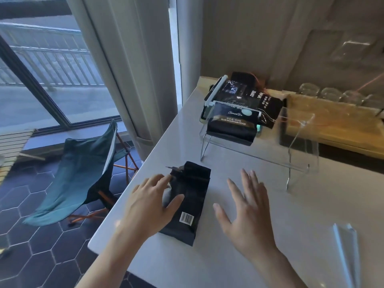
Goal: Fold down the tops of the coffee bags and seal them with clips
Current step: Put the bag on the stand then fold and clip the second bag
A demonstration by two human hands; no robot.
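Here the white worktop point(239, 235) carries everything, and the black coffee bag point(190, 201) lies flat on it with its long axis running from about seven o'clock, at its base, to twelve o'clock, at its crumpled open top. Further off at one o'clock, sealed bags point(234, 121) rest on a clear stand point(299, 142). The left hand point(149, 206) is nearer: it lies on the bag's left edge, fingers point(162, 179) loosely spread, thumb across the face, gripping nothing firmly. The right hand point(247, 213) hovers just beside the bag at three o'clock, fingers wide and empty. A pale clip point(344, 252) waits at four o'clock, well apart.
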